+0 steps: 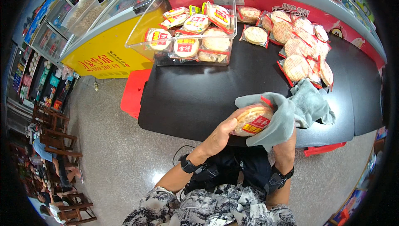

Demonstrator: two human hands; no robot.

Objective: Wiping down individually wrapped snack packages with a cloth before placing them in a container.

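Black table (195,101) stood on speckled floor (120,155). Above table's near edge, cracker packet (251,123) sat between left hand (218,138), pinching its side, and right hand (286,146); grey cloth (279,122) hid right grip.

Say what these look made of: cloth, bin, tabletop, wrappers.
Cloth: matte, soft fabric, falling in loose folds; fiber unclear.
Bin: clear, glossy, probably rigid plastic; contents show through straight walls.
Tabletop: smooth black with a slight sheen, reflecting light; laminate or painted board, can't tell.
Wrappers: thin glossy plastic film, likely; see-through, crinkled, with printed red areas.
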